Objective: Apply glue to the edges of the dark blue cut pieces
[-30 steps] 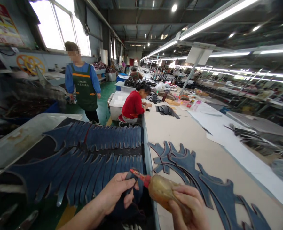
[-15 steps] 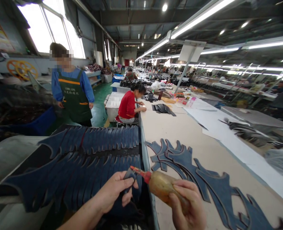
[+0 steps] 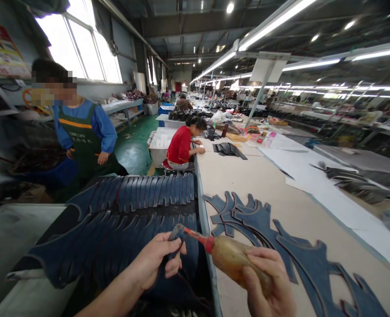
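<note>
My left hand (image 3: 155, 259) is closed, pinching the edge of a dark blue shoe piece (image 3: 177, 232) above the stack at the table's left edge. My right hand (image 3: 267, 281) is wrapped round a yellowish glue bottle (image 3: 231, 257) with a red nozzle; the nozzle tip touches the pinched piece. Rows of overlapped dark blue cut pieces (image 3: 125, 220) lie on a tray to the left. More blue curved pieces (image 3: 264, 229) are spread on the beige table (image 3: 270, 189) to the right.
A person in a blue top and green apron (image 3: 82, 136) stands close on the left aisle. A seated person in red (image 3: 181, 147) works further along the table. White sheets (image 3: 317, 185) and dark pieces lie on the right. A grey tray (image 3: 9, 237) sits at lower left.
The person in the green apron has come closer along the left aisle. My hands stay together, bottle nozzle on the pinched piece, shifted slightly lower.
</note>
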